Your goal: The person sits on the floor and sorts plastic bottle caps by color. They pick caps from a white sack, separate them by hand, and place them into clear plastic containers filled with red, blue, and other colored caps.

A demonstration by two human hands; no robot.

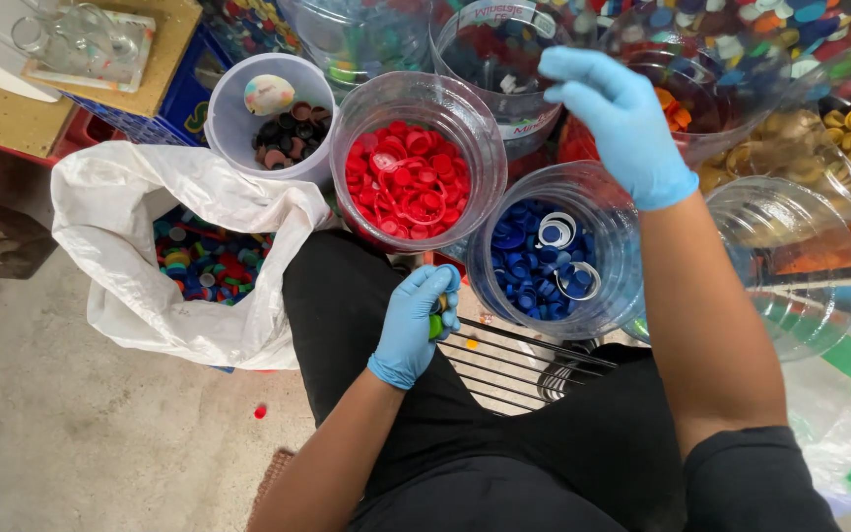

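Caps: small round hard-plastic bottle caps (435, 323), green among them, bunched in the left hand (412, 325); its grip is curled tight around them above the lap.
Handling: likely light, stiff, slick; best cupped.
Right hand (621, 123): fingers loosely spread, empty, above the clear tubs.
Nearest tubs: clear plastic tub of blue caps (544, 251), clear plastic tub of red caps (411, 177).
Labels: curved printed band on a rear clear tub (504, 39).
Sack: white plastic sack of mixed caps (150, 256), at the left on the floor.

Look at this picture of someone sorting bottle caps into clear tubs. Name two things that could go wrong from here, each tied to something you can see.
1. The left hand grips several caps at once above the lap; one could slip and roll onto the floor, where a stray red cap lies.
2. The right hand reaches over closely packed tubs; a cap might land in the wrong one, such as the red-cap tub or the blue-cap tub.
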